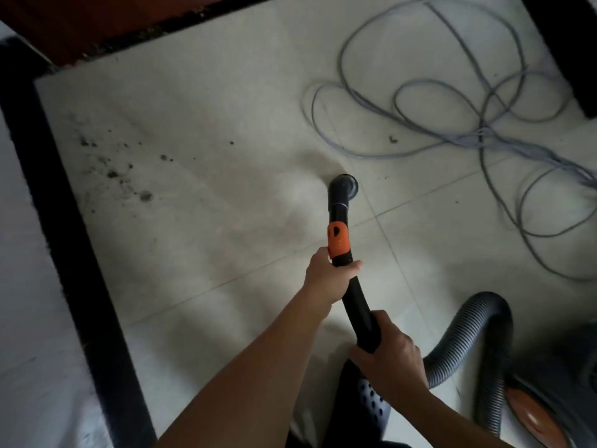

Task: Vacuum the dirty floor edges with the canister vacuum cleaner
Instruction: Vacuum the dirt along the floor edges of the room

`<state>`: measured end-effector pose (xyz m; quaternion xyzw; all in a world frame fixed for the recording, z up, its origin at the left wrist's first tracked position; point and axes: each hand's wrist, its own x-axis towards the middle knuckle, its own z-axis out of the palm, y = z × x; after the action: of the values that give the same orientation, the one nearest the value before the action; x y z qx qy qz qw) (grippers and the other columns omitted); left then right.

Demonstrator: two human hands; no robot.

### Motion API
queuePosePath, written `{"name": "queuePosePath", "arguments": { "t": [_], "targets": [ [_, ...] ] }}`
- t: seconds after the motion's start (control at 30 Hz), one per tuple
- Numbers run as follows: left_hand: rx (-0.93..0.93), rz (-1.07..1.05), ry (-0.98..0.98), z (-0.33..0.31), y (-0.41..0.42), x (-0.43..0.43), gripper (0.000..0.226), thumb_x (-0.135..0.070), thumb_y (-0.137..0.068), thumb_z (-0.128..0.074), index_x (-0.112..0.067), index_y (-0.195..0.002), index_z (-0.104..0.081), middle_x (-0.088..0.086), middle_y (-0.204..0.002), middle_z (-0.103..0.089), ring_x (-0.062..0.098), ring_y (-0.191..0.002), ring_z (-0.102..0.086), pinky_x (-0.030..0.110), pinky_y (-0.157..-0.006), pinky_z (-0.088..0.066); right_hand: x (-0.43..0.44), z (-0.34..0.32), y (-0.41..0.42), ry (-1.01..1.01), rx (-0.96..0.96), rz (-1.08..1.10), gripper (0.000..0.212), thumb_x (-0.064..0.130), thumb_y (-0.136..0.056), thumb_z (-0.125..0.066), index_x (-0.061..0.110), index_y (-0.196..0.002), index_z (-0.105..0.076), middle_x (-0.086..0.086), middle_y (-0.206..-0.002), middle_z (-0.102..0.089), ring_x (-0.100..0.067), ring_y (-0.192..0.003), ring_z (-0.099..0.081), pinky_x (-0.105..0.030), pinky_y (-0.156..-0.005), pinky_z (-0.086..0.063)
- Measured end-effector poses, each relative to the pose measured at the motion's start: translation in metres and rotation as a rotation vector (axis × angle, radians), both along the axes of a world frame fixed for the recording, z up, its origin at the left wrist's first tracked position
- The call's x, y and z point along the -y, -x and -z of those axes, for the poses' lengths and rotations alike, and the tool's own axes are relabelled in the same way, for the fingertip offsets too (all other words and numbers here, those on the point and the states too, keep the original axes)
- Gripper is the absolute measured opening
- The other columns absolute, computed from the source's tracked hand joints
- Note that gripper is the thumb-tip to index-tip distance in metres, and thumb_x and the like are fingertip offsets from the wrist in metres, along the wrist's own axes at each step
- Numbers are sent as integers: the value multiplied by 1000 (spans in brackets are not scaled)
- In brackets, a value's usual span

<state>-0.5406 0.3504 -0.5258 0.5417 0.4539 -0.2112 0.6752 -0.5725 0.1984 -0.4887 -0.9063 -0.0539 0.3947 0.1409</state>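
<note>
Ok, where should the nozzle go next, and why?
Probably swing the wand so the nozzle sweeps left to the dirt specks beside the dark border strip: the debris sits there, and that keeps it away from the loose cable on the right.

I logged: left hand (326,278) gripping black wand (354,299) below orange collar (337,238); right hand (389,349) gripping its lower end; round nozzle (343,185) on pale tile floor (226,92); dirt specks (113,171) near dark border strip (64,221); grey cable (452,92) looped beyond.
</note>
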Motion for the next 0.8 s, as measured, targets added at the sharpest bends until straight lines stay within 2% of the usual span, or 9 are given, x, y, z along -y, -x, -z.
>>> {"name": "queuePosePath", "arguments": {
  "t": [0.13,0.27,0.33,0.43,0.47,0.57,0.67,0.8],
  "targets": [
    [68,59,-11,14,-45,11,39,-29,-81,-73,-14,-112,-55,9,-103,-63,23,-87,-61,32,-69,-47,3,15,-26,-21,63,152,34,32,-74,-68,34,-96,-43,9,-73,-59,-21,-72,-57,-33,-67,-42],
    [158,138,-83,31,-117,19,38,-30,-79,-73,-12,-108,-56,11,-104,-65,29,-96,-64,43,-89,-53,-1,46,-82,-70,160,275,30,31,-73,-69,30,-94,-49,4,-71,-61,-19,-66,-58,-35,-64,-50],
    [162,127,-102,38,-141,11,38,-27,-79,-74,-12,-108,-55,12,-105,-64,29,-95,-65,40,-84,-55,-5,58,-107,-91,172,229,32,31,-73,-69,31,-97,-47,4,-73,-60,-18,-66,-58,-32,-59,-49],
    [97,42,-50,43,-139,-27,40,-18,-78,-76,-6,-110,-56,14,-97,-66,26,-80,-66,29,-57,-53,-17,68,-124,-108,183,21,36,34,-73,-68,34,-102,-47,9,-77,-58,-14,-69,-56,-29,-59,-43],
    [56,7,-36,45,-128,-45,40,-14,-78,-76,-3,-111,-56,16,-94,-67,25,-75,-66,28,-53,-52,-25,70,-126,-115,178,-70,36,35,-72,-67,35,-102,-47,10,-79,-57,-14,-71,-56,-29,-62,-43],
    [-35,-131,3,44,-83,-99,42,-7,-78,-76,5,-113,-58,20,-93,-68,27,-75,-66,33,-56,-53,-58,74,-125,-158,140,-350,40,38,-73,-65,35,-109,-48,10,-89,-58,-12,-77,-57,-28,-69,-44],
    [-38,-263,-3,41,-41,-141,37,-11,-80,-75,4,-110,-59,17,-94,-68,26,-80,-66,32,-56,-52,-101,75,-125,-196,114,-578,43,43,-73,-65,34,-112,-48,10,-91,-60,-12,-77,-58,-26,-66,-40],
    [36,-348,-53,43,-19,-173,30,-14,-83,-73,1,-106,-61,16,-95,-69,27,-82,-66,34,-62,-53,-155,78,-121,-152,181,-839,48,53,-73,-64,30,-111,-44,7,-77,-54,-18,-67,-54,-26,-56,-34]
  ]
}}
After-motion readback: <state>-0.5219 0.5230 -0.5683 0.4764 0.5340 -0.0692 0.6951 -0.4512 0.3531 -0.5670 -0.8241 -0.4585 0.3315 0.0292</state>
